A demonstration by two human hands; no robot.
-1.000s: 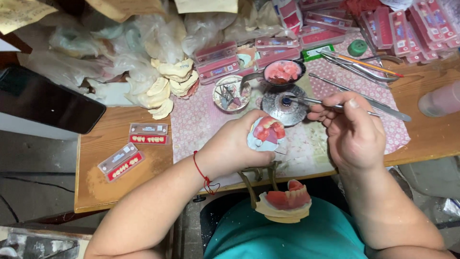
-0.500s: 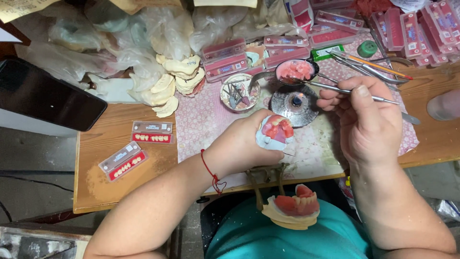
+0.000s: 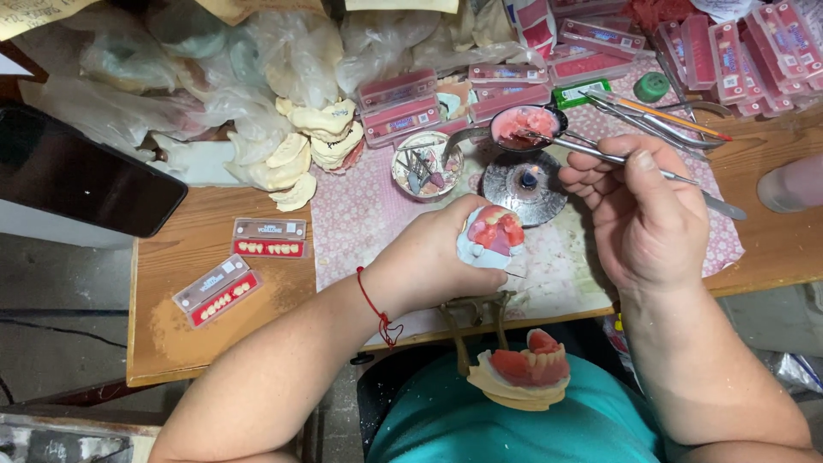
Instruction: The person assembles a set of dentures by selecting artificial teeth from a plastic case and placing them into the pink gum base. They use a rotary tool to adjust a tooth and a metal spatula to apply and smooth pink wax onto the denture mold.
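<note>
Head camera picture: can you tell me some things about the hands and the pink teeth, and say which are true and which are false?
1. The left hand holds a pink and white denture model. True.
2. The right hand is empty. False: it holds a thin metal tool.
3. The tool's tip reaches into a small bowl of pink wax. True.
4. The dark phone lies on the pink cloth. False: it lies off to the left, away from the pink patterned cloth.
5. A second set of teeth sits near the person's lap. True.
6. The left wrist wears a blue watch. False: it wears a red string.
</note>
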